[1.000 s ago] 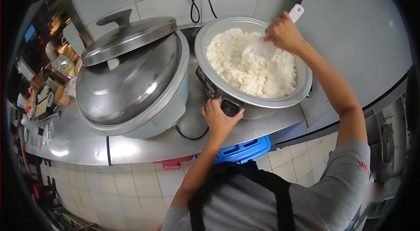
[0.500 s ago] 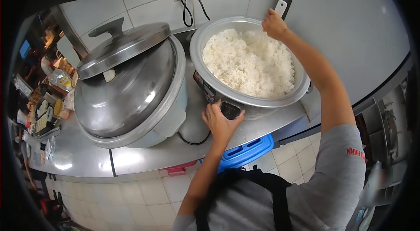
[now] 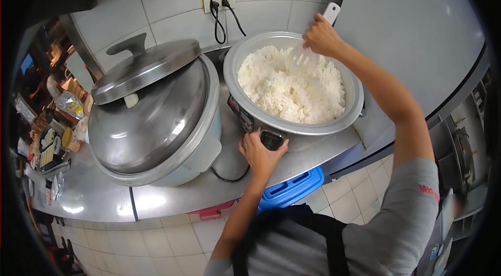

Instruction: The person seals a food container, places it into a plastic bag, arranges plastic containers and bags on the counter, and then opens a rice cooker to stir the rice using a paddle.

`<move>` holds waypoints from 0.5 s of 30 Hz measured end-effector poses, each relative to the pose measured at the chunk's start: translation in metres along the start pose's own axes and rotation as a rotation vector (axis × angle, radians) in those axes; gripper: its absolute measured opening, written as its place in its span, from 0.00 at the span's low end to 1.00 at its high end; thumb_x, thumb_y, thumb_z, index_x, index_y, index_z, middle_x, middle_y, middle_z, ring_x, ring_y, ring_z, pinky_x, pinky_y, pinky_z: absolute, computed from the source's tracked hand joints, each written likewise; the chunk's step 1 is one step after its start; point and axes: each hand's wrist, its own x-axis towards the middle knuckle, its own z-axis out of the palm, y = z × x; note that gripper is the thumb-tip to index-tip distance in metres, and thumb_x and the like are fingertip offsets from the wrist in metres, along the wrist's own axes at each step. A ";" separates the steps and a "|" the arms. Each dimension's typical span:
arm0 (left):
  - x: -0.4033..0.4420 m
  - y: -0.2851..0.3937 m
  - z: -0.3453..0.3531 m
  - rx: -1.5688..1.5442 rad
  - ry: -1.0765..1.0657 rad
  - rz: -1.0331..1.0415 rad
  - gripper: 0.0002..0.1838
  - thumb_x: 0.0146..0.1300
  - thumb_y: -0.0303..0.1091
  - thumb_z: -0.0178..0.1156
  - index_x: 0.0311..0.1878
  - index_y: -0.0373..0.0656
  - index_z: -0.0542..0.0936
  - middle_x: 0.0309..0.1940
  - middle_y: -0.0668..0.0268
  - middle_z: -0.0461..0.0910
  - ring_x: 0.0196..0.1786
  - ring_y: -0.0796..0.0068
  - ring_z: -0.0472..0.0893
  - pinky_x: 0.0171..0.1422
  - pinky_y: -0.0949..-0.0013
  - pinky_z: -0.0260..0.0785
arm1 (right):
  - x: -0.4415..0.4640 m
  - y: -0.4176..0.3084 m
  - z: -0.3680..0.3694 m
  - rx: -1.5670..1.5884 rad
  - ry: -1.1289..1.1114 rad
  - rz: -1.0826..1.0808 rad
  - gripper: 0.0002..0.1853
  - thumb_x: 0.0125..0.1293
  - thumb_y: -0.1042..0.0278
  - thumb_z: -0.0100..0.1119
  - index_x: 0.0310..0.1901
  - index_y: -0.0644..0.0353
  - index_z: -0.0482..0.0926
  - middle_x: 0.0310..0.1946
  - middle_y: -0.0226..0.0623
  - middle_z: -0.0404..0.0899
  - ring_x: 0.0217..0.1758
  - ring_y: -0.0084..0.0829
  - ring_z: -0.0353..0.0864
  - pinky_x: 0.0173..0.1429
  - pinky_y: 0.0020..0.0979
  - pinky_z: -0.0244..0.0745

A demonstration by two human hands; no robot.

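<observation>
A large rice cooker [image 3: 234, 62] with a wide silver rim stands on the steel counter, filled with white rice [image 3: 292, 93]. My right hand [image 3: 322, 36] is closed around a white rice paddle [image 3: 331, 13], its handle end poking up above the fist. The pale, slotted blade shows over the rice near the pot's back side, slightly blurred. At the front of the cooker, my left hand [image 3: 259, 153] grips a dark, squarish front handle [image 3: 271, 141], thumb on one side and fingers on the other.
A second, larger cooker [image 3: 203, 153] stands to the left, under a domed metal lid [image 3: 151, 119] with another lid [image 3: 151, 69] tilted on top. Cords hang from a wall outlet [image 3: 219, 2]. A grey cabinet [image 3: 412, 30] borders the right; a blue bin lid [image 3: 292, 190] sits below the counter.
The paddle's blade has come up into sight above the rice, and my right hand has shifted slightly left. The rice surface is disturbed differently. My left hand keeps its grip.
</observation>
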 end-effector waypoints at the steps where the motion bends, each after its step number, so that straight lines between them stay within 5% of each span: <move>1: 0.000 0.000 0.001 0.003 0.008 0.003 0.41 0.29 0.46 0.74 0.47 0.39 0.65 0.38 0.58 0.68 0.46 0.58 0.69 0.59 0.49 0.49 | 0.017 0.010 0.019 -0.002 0.009 -0.001 0.10 0.50 0.57 0.60 0.19 0.53 0.79 0.18 0.29 0.75 0.33 0.27 0.73 0.51 0.31 0.56; 4: 0.000 -0.001 0.003 0.005 0.004 -0.002 0.40 0.30 0.48 0.73 0.46 0.38 0.67 0.39 0.55 0.70 0.46 0.57 0.70 0.59 0.47 0.50 | 0.057 0.024 0.090 -0.398 0.105 0.021 0.09 0.52 0.58 0.58 0.22 0.51 0.80 0.23 0.26 0.77 0.40 0.24 0.71 0.50 0.28 0.57; 7: 0.000 -0.001 0.003 0.015 0.003 0.025 0.41 0.30 0.42 0.74 0.48 0.38 0.65 0.38 0.58 0.68 0.44 0.59 0.70 0.58 0.50 0.50 | 0.061 0.004 0.117 -0.254 -0.022 0.126 0.06 0.51 0.65 0.54 0.24 0.49 0.80 0.26 0.26 0.80 0.38 0.24 0.73 0.51 0.27 0.57; 15: 0.000 0.000 0.003 -0.020 -0.002 0.003 0.39 0.31 0.47 0.73 0.45 0.37 0.67 0.37 0.56 0.68 0.45 0.56 0.69 0.58 0.50 0.52 | 0.022 -0.011 0.075 -0.163 0.043 0.025 0.10 0.52 0.57 0.57 0.21 0.51 0.80 0.22 0.28 0.78 0.36 0.25 0.74 0.51 0.28 0.57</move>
